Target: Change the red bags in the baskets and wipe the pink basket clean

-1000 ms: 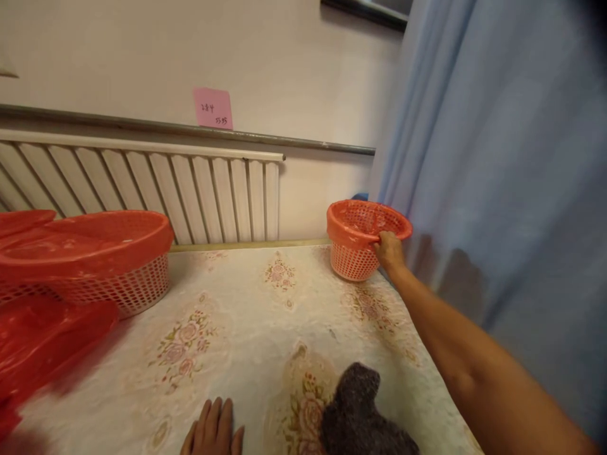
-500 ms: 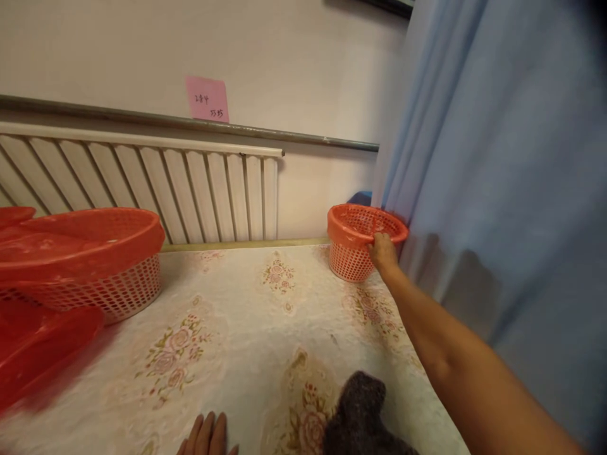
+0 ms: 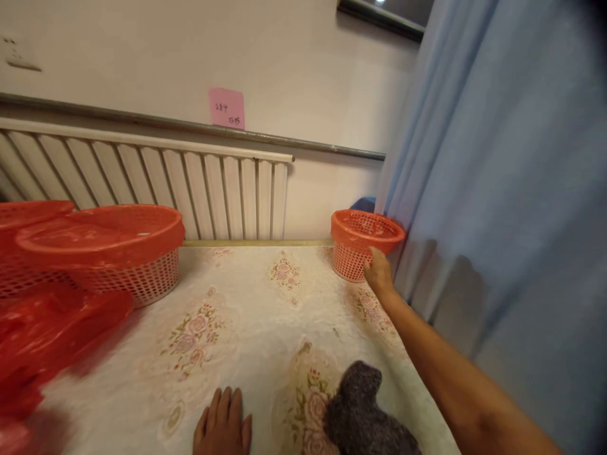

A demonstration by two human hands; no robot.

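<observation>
My left hand (image 3: pixel 222 423) lies flat on the floral tablecloth (image 3: pixel 246 354) at the bottom edge, fingers stretched out and holding nothing. At the back right my right hand (image 3: pixel 379 273) is beside the small orange-red mesh basket (image 3: pixel 349 260), below its rim. One digit points up; the other fingers are partly hidden, and the hand looks loosely open. A red plastic bag lines the basket and folds over its rim. Right of my left hand lies a dark grey, fuzzy piece (image 3: pixel 358 411), its kind unclear.
Larger red-lined baskets (image 3: pixel 147 278) stand at the left, with a crumpled red plastic bag (image 3: pixel 71 328) before them. A radiator (image 3: pixel 203 196) and a pipe run along the back wall, below a pink note (image 3: pixel 226 109). A blue curtain (image 3: pixel 497 189) hangs at the right.
My right hand has come off the small basket's rim and dropped lower beside it. More of my left hand shows on the cloth. The view has shifted slightly left.
</observation>
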